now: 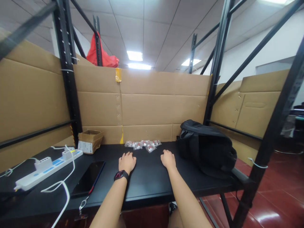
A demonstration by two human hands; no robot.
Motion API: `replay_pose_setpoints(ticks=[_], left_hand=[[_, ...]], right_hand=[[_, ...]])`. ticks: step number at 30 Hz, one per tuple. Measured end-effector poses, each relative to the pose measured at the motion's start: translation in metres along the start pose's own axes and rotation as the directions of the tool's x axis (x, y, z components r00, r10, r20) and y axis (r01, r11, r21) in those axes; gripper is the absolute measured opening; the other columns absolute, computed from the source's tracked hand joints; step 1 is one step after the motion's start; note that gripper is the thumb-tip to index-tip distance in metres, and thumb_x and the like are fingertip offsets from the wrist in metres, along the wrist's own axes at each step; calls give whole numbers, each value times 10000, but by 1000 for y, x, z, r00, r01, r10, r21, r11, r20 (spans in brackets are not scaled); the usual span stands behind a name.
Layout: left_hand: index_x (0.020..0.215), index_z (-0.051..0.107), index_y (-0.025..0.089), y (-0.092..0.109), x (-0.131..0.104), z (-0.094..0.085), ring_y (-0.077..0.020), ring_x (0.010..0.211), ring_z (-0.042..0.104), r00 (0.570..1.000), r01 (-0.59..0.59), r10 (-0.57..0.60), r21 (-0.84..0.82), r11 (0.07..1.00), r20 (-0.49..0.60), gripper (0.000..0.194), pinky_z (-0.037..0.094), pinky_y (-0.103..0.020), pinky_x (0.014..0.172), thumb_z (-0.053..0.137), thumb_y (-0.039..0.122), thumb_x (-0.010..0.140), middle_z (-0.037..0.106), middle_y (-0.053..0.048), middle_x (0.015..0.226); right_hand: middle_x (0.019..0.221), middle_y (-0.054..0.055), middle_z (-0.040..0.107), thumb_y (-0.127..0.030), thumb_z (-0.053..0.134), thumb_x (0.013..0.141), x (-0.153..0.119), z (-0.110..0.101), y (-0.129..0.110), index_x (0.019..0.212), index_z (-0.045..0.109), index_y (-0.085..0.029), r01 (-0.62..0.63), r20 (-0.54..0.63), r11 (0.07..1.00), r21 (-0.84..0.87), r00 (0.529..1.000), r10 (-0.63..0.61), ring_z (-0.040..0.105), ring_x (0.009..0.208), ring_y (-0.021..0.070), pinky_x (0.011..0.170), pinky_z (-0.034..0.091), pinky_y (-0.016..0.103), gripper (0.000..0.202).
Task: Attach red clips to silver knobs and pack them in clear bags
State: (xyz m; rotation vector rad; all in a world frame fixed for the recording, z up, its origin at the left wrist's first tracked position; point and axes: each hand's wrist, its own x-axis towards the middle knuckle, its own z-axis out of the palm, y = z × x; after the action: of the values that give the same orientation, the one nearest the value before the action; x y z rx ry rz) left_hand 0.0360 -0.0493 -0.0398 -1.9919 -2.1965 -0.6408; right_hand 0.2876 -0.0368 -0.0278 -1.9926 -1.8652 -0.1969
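Observation:
My left hand (127,162) rests palm down on the black tabletop (147,180), its fingers bent slightly and a little apart. A dark watch is on that wrist. To its right, my right hand (168,159) also lies on the tabletop, with loosely bent fingers partly hidden by the back of the hand. Nothing shows in either hand. Just beyond them, several small clear plastic packets (142,144) with red spots lie in a cluster by the cardboard wall (147,110). Neither hand touches the packets.
On the left are a white power strip (51,169) with cables, a dark phone (89,178) with a strap, and an open cardboard box (90,141). A black backpack (206,148) stands at the right. Black metal posts (68,76) frame the table.

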Motion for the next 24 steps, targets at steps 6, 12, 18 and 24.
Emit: replay_pose_setpoints(ticks=[6, 12, 18, 24], left_hand=[[1259, 645, 203, 0, 1, 4, -301, 1310, 460, 1000, -1, 1, 15, 1000, -22, 444, 382, -449, 1011, 400, 299, 902, 573, -110, 1399], [1286, 629, 203, 3, 0, 2, -300, 1333, 448, 1000, 25, -25, 24, 999, -1, 465, 372, -439, 1034, 389, 301, 900, 556, -94, 1423], [1293, 629, 198, 1, 3, 10, -307, 1349, 444, 999, 32, -31, 42, 999, -13, 482, 369, -448, 1047, 392, 294, 885, 557, -100, 1422], [1293, 628, 196, 1, 7, 16, -315, 1356, 438, 999, 45, -44, 26, 999, -30, 488, 362, -459, 1052, 394, 284, 874, 560, -108, 1416]], right_hand=[[1066, 142, 686, -167, 454, 885, 2, 5, 3, 1074, 674, -147, 21, -33, 1000, 6, 999, -21, 630, 1038, 260, 862, 420, 330, 290], [1076, 144, 690, -163, 450, 878, 4, 7, 4, 1073, 675, -170, 8, -34, 1000, 5, 999, -8, 639, 1048, 262, 871, 430, 331, 297], [1108, 142, 689, -168, 431, 867, 9, 21, 11, 1079, 686, -205, 24, -82, 999, 30, 996, -21, 633, 1077, 274, 887, 439, 349, 334], [1140, 132, 682, -165, 426, 853, 14, 30, 14, 1104, 691, -254, 29, -102, 999, 13, 994, -28, 622, 1106, 291, 901, 452, 384, 375]])
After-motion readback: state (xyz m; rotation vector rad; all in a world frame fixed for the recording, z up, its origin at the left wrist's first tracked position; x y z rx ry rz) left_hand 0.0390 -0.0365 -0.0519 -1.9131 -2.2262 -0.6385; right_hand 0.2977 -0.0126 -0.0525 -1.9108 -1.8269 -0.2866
